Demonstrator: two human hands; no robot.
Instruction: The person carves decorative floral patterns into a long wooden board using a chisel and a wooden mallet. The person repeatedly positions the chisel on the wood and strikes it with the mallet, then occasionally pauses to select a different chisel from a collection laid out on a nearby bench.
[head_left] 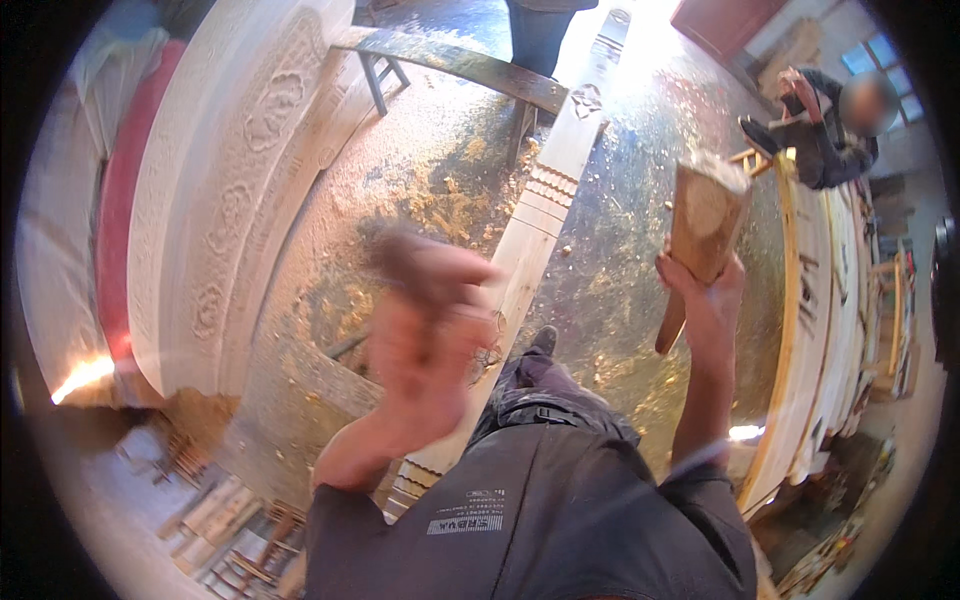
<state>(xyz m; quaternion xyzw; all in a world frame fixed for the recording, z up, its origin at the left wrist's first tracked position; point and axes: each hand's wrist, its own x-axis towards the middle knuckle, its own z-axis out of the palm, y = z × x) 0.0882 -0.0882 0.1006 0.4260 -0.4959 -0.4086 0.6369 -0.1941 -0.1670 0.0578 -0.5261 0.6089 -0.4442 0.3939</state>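
My right hand (712,298) grips a wooden mallet (706,222) close under its thick block head. The head points up and away, and the handle's narrow end sticks out below my fingers. My left hand (420,345), smeared by motion, is closed around a dark brown tool handle (405,258); the tool's working end cannot be made out. Beneath and between my hands runs a long pale wooden beam (535,222), carved with wavy ridges and a diamond-shaped flower. Part of the beam is hidden behind my left hand.
At the left lean large carved wooden panels (240,150). A low wooden bench (450,62) supports the beam's far part. Shavings (470,180) litter the floor. Long boards (815,300) are stacked at the right; a person (825,125) sits beyond. Another person's legs (540,40) show at the top.
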